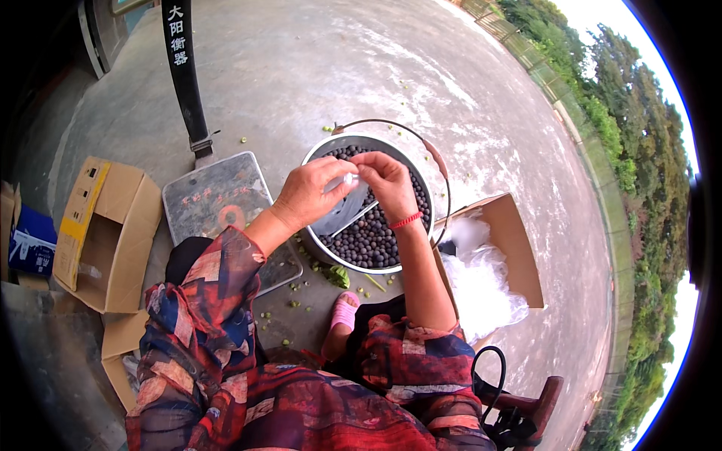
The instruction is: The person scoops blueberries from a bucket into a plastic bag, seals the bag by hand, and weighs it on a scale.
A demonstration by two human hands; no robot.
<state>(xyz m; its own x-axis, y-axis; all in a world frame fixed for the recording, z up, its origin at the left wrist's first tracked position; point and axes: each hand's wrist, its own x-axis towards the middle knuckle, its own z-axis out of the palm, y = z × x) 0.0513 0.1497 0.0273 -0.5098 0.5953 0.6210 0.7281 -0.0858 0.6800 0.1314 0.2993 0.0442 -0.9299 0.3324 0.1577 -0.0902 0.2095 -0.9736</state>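
Observation:
My left hand (317, 189) and my right hand (389, 183) meet above a round metal pot (312, 248) with a wire handle. Between their pinched fingertips is a small piece of thin clear plastic (351, 178), seemingly part of a bag; most of it is hidden by the fingers. Many dark round fruits or nuts (366, 242) fill the pot. Among them lies a grey scoop-like vessel (341, 211), its pale rim facing right. A red braided band circles my right wrist.
Left of the pot lies a platform scale (217, 194) with a black post (186, 73) bearing writing. An opened cardboard box (121, 237) stands farther left. At right, another carton (519, 248) holds clear plastic bags (479, 282). Green bits (338, 276) litter the concrete floor (316, 73).

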